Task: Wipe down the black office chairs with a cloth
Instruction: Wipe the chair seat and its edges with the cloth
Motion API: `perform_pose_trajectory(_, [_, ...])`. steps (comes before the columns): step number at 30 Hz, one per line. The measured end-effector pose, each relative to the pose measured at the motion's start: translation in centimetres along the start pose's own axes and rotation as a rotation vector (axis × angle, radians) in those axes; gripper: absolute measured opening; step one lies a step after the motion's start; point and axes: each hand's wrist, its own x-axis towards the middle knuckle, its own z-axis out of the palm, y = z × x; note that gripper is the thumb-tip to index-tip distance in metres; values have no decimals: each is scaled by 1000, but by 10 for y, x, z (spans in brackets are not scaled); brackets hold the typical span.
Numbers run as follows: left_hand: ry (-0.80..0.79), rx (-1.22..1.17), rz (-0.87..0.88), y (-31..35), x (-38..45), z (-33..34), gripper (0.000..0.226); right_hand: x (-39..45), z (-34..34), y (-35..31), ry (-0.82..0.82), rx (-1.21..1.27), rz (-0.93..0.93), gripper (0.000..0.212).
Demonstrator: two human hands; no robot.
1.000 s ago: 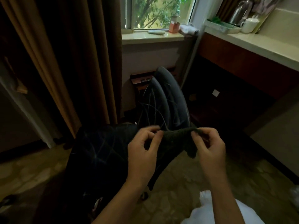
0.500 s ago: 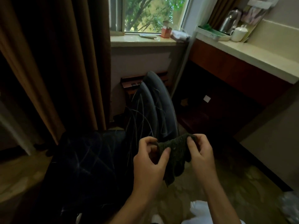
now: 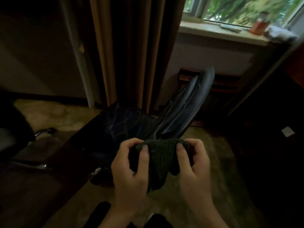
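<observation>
one dark cloth, two hands, one black office chair, one curtain, one window

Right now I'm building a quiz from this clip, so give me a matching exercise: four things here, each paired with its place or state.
Things:
1. cloth
2. chair
3. curtain
4. orange container

Places or states:
A. hangs left of the window
B. stands on the windowsill
C. pinched by both hands
D. on the floor beyond the hands

Pairs: 1-C, 2-D, 3-A, 4-B
</observation>
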Motion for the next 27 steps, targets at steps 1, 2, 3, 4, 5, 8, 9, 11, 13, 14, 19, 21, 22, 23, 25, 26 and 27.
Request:
perform_pose_trajectory(1, [43, 13, 23, -1, -2, -6, 5, -5, 5, 0, -30, 14, -19, 8])
perform_pose_trajectory(2, [82, 24, 47, -2, -4, -12, 6, -10, 11, 0, -53, 26, -45, 7])
perform_pose_trajectory(3, [115, 33, 72, -5, -6, -17, 7, -14, 18, 1, -69, 32, -72, 8])
perform_pose_trajectory(4, [148, 37, 93, -9, -7, -22, 7, -19, 26, 2, -75, 40, -102, 9])
perform_pose_trajectory(5, [186, 39, 111, -14, -8, -27, 7, -23, 35, 3, -80, 52, -131, 10])
perform_pose_trajectory(8, [297, 45, 179, -29, -4, -46, 9, -37, 60, 4, -128, 109, -198, 9])
perform_pose_trajectory(9, [333, 55, 216, -35, -2, -53, 10, -41, 68, 4, -153, 135, -212, 8])
perform_pose_trajectory(11, [407, 89, 294, -47, 3, -68, 10, -48, 83, 7, -204, 158, -268, 8])
perform_pose_trajectory(13, [485, 97, 340, -60, 4, -83, 7, -51, 98, 12, -248, 136, -365, 4])
perform_pose_trajectory(14, [521, 90, 365, -65, 5, -89, 10, -50, 106, 14, -247, 113, -425, 4])
perform_pose_trajectory(19, [570, 51, 465, -93, 15, -122, 31, -44, 143, 18, -117, -74, -795, 8])
perform_pose_trajectory(21, [582, 35, 421, -108, 21, -135, 24, -45, 155, 19, -55, -175, -906, 7])
perform_pose_trajectory(22, [579, 30, 392, -116, 23, -140, 21, -45, 160, 21, -8, -241, -952, 7])
perform_pose_trajectory(23, [583, 56, 369, -124, 25, -144, 18, -45, 164, 24, 42, -315, -984, 7])
perform_pose_trajectory(25, [606, 171, 326, -134, 27, -152, 15, -43, 170, 34, 121, -459, -1003, 10])
perform_pose_trajectory(26, [597, 194, 287, -137, 26, -155, 13, -42, 170, 38, 145, -517, -999, 11])
perform_pose_trajectory(27, [565, 187, 246, -138, 26, -156, 10, -42, 171, 43, 143, -560, -980, 11])
